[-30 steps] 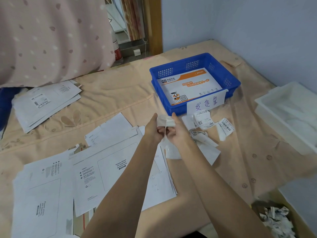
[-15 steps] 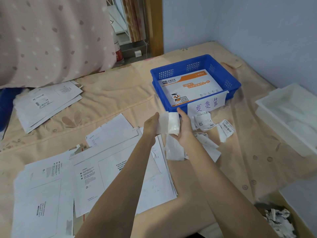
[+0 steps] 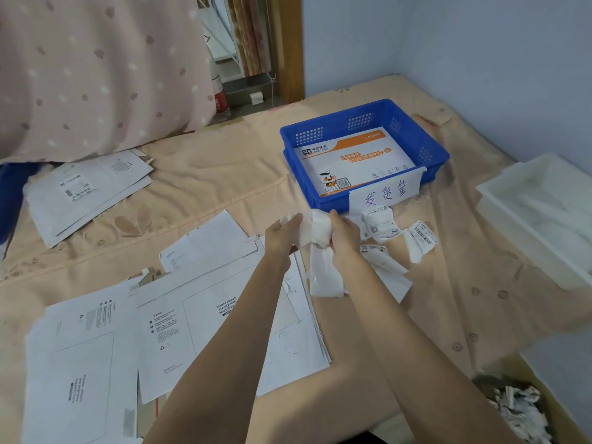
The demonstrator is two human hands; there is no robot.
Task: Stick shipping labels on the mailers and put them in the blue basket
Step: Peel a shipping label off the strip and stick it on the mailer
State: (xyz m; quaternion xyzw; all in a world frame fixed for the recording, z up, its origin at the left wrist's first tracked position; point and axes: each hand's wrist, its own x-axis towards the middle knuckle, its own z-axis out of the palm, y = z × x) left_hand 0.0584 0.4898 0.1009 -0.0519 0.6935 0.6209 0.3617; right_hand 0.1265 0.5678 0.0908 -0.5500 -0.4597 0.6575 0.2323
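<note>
Left hand (image 3: 283, 233) and right hand (image 3: 344, 233) both grasping one curled shipping label (image 3: 315, 232), apparently peeling, above bed's (image 3: 224, 187) middle; blue basket (image 3: 432, 152) beyond holds one mailer (image 3: 355, 161).

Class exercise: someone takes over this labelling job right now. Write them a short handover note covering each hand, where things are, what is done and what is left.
Left hand and right hand both grip one shipping label, its backing strip hanging below.
Loose labels lie before the blue basket.
Done: one mailer is in the basket.
Left: stick this label on a blank mailer, basket it, repeat.
</note>
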